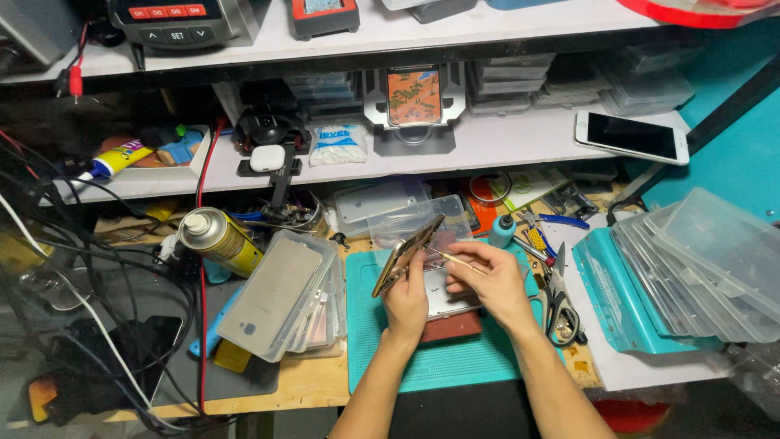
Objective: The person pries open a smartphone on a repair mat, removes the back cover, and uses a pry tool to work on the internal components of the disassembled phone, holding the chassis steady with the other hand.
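Observation:
My left hand (406,297) holds an opened phone frame (406,255) tilted on edge above the teal work mat (439,366). My right hand (494,280) grips a thin metal tool (457,259), likely tweezers, with its tip pointed left at the phone frame. Under both hands lies a silver phone part (447,302) on a dark red pad (452,327).
Scissors (561,309) and pliers lie right of the mat. Stacked clear plastic boxes (699,268) sit at right on teal trays. A spray can (218,237), a stack of clear cases (284,297) and tangled cables (106,276) fill the left. A white phone (632,136) rests on the shelf.

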